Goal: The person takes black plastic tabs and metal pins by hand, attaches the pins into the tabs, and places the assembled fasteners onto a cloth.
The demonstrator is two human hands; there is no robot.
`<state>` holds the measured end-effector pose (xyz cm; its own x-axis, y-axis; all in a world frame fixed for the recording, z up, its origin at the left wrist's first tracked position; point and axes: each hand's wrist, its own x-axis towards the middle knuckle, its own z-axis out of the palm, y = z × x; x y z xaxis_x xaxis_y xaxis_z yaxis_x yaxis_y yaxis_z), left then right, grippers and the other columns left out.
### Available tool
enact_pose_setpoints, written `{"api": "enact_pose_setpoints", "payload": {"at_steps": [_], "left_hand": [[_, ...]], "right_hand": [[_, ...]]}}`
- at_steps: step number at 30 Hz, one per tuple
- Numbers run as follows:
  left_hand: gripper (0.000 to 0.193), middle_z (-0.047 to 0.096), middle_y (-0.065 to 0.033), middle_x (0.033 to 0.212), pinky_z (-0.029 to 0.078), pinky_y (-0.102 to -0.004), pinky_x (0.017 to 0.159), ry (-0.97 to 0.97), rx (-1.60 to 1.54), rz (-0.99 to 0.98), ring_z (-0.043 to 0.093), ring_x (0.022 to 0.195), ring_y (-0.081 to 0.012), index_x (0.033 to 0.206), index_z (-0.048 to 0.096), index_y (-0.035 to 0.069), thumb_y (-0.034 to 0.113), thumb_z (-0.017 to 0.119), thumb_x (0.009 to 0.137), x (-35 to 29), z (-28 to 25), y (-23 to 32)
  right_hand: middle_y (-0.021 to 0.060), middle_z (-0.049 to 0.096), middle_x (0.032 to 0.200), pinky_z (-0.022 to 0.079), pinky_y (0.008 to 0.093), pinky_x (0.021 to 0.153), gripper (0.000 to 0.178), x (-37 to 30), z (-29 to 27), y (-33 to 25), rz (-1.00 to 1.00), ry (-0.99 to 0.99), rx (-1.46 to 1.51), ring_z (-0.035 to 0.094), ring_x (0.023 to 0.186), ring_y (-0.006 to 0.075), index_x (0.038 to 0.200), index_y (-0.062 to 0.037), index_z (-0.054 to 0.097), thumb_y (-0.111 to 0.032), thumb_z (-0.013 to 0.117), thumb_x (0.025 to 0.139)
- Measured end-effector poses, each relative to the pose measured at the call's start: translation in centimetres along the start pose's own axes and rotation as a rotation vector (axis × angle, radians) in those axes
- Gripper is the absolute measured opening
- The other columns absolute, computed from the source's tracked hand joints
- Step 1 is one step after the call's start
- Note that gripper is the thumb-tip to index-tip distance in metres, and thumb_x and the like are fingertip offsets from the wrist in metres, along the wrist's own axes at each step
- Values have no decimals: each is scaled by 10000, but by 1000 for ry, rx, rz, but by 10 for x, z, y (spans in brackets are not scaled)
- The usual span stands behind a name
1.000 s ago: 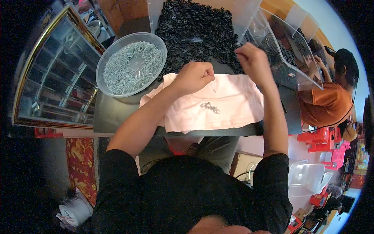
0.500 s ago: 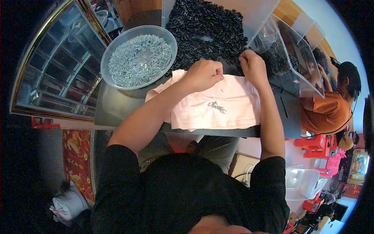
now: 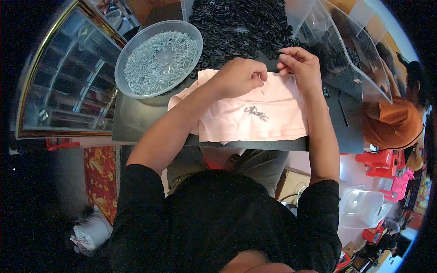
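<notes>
Our left hand point(image 3: 241, 78) curls, contents hidden; our right hand point(image 3: 301, 68) pinches a black piece point(image 3: 280, 52). A bowl point(image 3: 120, 75) crowds the table's point(image 3: 136, 120) left edge.

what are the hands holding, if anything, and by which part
The right hand seems to pinch a small black piece; its held part is too small to tell. Whether the left hand holds anything cannot be told.

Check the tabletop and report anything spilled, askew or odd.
One small piece lies on the pink cloth apart from the little pile, so it looks stray. The cloth's left side is rumpled. Behind it, black pieces sprawl in a loose heap. No damage stands out.
</notes>
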<state>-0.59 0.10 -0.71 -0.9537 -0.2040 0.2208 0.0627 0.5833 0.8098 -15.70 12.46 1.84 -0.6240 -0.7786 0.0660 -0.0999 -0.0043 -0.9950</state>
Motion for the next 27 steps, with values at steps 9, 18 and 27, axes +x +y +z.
{"api": "enact_pose_setpoints", "payload": {"at_steps": [9, 18, 27], "left_hand": [[70, 530, -90, 682, 438, -387, 617, -51, 349, 182, 557, 681, -275, 679, 557, 67, 133, 560, 701, -8, 13, 14], [116, 554, -60, 650, 426, -274, 530, 102, -329, -46, 515, 568, -139, 793, 545, 17, 132, 536, 775, -2, 1, 2], [148, 507, -12, 621, 384, -198, 446, 163, -583, -158, 464, 510, -66, 789, 538, 4, 108, 459, 857, 1, -4, 3]], "right_hand": [[82, 602, 768, 495, 216, 544, 172, -2, 2, 1, -80, -80, 88, 588, 632, 133, 942, 43, 590, -10, 594, 779], [57, 565, 724, 463, 200, 457, 130, -7, 11, 1, -43, -94, 145, 543, 568, 104, 929, 36, 573, -3, 550, 808], [57, 585, 692, 473, 213, 496, 178, -15, 24, -1, -88, -191, 133, 549, 578, 102, 957, 27, 600, 1, 558, 786]]}}
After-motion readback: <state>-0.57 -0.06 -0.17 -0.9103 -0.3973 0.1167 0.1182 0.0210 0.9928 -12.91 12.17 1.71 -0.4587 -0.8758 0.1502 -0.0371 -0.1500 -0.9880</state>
